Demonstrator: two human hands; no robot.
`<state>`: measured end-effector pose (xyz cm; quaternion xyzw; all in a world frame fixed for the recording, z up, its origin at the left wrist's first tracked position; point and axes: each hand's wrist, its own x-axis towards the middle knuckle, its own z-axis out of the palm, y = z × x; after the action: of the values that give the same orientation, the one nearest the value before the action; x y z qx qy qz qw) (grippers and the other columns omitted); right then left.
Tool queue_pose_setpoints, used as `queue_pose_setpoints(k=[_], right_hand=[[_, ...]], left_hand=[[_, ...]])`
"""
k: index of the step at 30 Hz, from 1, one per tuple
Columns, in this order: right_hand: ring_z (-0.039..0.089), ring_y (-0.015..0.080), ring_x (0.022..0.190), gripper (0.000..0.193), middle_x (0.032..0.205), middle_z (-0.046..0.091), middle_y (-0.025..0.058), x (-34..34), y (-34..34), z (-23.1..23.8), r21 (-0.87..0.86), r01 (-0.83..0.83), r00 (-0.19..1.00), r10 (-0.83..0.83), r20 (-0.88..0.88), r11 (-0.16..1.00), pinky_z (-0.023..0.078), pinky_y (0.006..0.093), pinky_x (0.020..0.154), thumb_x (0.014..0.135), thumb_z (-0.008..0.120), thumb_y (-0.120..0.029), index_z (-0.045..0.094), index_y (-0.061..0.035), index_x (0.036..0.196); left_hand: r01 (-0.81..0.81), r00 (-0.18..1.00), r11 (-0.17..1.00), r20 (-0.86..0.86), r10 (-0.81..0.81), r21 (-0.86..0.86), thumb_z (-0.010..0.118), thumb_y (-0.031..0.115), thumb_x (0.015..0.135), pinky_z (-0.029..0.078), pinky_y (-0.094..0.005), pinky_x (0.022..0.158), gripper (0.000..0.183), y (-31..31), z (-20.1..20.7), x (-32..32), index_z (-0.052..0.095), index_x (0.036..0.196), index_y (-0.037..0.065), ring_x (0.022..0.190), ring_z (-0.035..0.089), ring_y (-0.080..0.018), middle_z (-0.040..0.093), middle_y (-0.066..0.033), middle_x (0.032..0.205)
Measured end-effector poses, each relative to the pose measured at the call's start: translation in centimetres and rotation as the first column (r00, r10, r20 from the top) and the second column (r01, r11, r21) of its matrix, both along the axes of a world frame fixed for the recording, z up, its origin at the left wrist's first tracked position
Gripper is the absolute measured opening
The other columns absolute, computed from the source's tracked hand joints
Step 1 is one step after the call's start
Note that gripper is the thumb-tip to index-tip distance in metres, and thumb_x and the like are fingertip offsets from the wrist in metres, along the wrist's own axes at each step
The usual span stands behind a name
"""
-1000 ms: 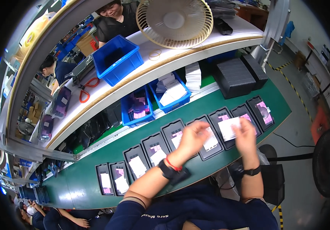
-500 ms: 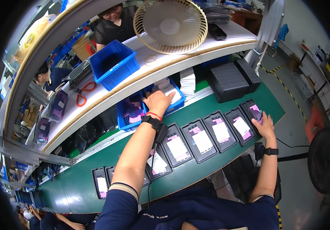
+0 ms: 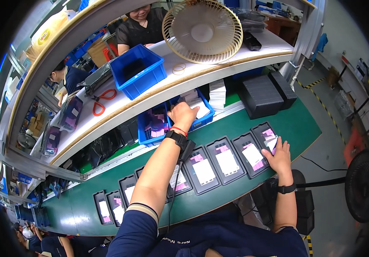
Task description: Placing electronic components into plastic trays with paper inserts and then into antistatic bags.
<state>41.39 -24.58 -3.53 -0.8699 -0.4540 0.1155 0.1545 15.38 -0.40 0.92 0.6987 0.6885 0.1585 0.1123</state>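
My left hand [image 3: 182, 115] reaches palm down over the near edge of a blue bin [image 3: 204, 121] of white cards. Most of its fingers are hidden, so I cannot tell whether they hold anything. Another blue bin [image 3: 142, 139], with pink and purple pieces, stands just left of it. My right hand [image 3: 280, 156] lies at the right edge of the rightmost black tray [image 3: 259, 129], thumb and fingers apart. A purple-and-white piece [image 3: 272, 144] shows in that tray beside the fingers. Leftward runs a row of several more trays [image 3: 214, 149] with white cards and pink pieces.
Black boxes [image 3: 260, 97] and a stack of white cards [image 3: 217, 94] stand behind the trays. On the shelf above are a blue crate [image 3: 155, 77], red-handled scissors [image 3: 99, 109] and a fan [image 3: 202, 32]. A person [image 3: 128, 32] is across the shelf. A black fan [image 3: 366, 177] stands right.
The row of trays has shifted left along the green table, and my right hand has moved left with the rightmost one. My left hand stays at the bin of white cards. The view has shifted slightly.
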Motion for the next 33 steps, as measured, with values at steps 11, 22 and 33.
queue_pose_setpoints(k=[11, 22, 33], right_hand=[[0.025, 0.0437, 0.132, 0.085, 0.138, 0.028, 0.0335, -3.1, 0.0, 2.3, 0.074, -0.002, 1.000, 0.002, -0.007, 0.997, 0.018, 0.0529, 0.107, 0.075, 0.065, -0.048, 0.031, -0.0013, 0.138], [0.058, 0.0250, 0.103, 0.053, 0.112, 0.060, 0.0179, -7.9, 2.8, 4.1, 0.668, -0.058, 0.748, 0.476, -0.463, 0.742, 0.045, 0.0358, 0.086, 0.081, 0.068, -0.021, 0.047, 0.0009, 0.124], [0.054, 0.0120, 0.063, 0.012, 0.072, 0.060, 0.0043, 3.5, 2.6, -2.3, 0.547, 0.075, 0.898, 0.182, -0.400, 0.834, 0.044, 0.0268, 0.058, 0.075, 0.065, -0.004, 0.060, 0.0015, 0.084]], left_hand=[[-0.065, 0.997, 0.994, 0.033, 0.068, -0.083, 0.074, 0.038, 0.066, 0.036, -0.0456, 0.095, 0.053, 1.2, 0.3, -0.4, 0.061, 0.111, 0.013, 0.111, 0.055, -0.0265, 0.061, -0.0088, 0.116], [0.337, 0.441, 0.940, 0.891, -0.107, -0.054, 0.067, 0.000, 0.076, 0.045, -0.0216, 0.064, 0.007, -5.7, 1.3, -0.3, 0.062, 0.080, 0.000, 0.067, 0.057, -0.0088, 0.063, -0.0029, 0.075], [0.484, 0.752, 0.874, 0.526, -0.399, -0.030, 0.068, 0.018, 0.080, 0.045, -0.0306, 0.079, 0.024, -15.6, 4.5, -15.2, 0.065, 0.101, 0.005, 0.094, 0.061, -0.0183, 0.066, -0.0069, 0.100]])
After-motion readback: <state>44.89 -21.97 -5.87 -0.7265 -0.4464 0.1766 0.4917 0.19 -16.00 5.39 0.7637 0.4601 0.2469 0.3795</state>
